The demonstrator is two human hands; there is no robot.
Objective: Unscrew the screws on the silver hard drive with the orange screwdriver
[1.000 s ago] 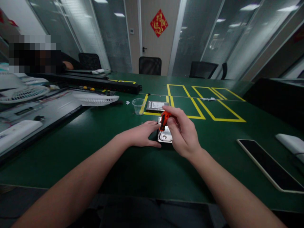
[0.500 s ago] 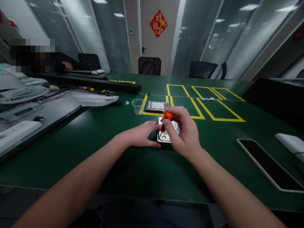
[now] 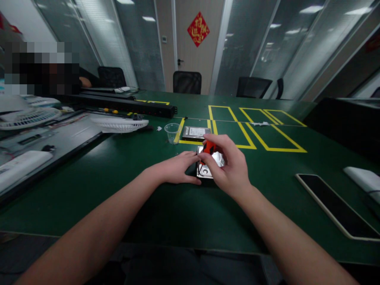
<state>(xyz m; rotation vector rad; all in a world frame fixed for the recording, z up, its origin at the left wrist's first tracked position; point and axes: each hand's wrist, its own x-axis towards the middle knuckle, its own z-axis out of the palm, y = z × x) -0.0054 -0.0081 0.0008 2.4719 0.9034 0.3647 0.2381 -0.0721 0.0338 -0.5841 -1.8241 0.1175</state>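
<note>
A silvery hard drive [image 3: 204, 172] lies on the green table in front of me, partly covered by both hands. My left hand [image 3: 181, 168] grips its left side, thumb at the near corner and fingers toward the far corner. An orange-and-black screwdriver [image 3: 209, 147] is pinched in the fingers of my right hand [image 3: 233, 166]. It stands tilted over the drive's left part, its shaft pointing down at the cover. Where exactly the tip meets the drive is too small to tell. Just behind, a second hard drive [image 3: 196, 133] rests label up.
A clear plastic cup [image 3: 173, 133] stands beyond my left hand. Yellow tape rectangles [image 3: 285, 150] mark the table. A phone [image 3: 335, 204] and a white device [image 3: 363, 180] lie at right. White fan parts [image 3: 118, 124] and a metal panel [image 3: 68, 136] fill the left, near another person.
The screwdriver handle has turned in my right hand, and my fingers have shifted slightly around it. My left hand and the drive stay put. The person at left has moved a little.
</note>
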